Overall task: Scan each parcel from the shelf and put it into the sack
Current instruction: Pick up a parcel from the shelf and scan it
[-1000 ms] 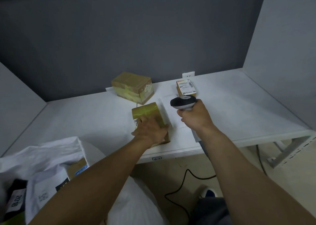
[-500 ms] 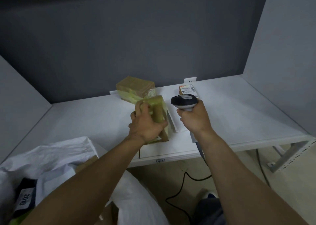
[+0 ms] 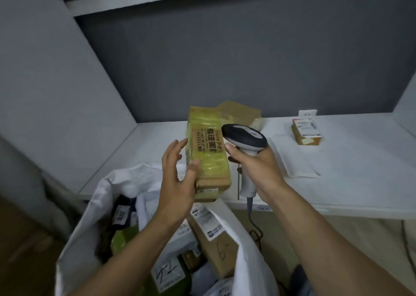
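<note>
you're lifting the taped parcel [image 3: 208, 151] off the shelf [image 3: 337, 178], left hand [image 3: 177, 174] pinching it. right hand [image 3: 258, 167] is clamping the scanner [image 3: 244, 138] beside it; sack [image 3: 247, 250] is waiting below.

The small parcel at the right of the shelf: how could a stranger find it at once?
On the white shelf, look far right, below the wall socket. The small brown parcel lies flat there alone, the only one with a white label covering its top.

So that's three cardboard parcels up top, one taped parcel [image 3: 208, 151] held and two on the shelf [image 3: 351, 160], plus one scanner [image 3: 244, 138], one sack [image 3: 249, 239] and two hands.
</note>
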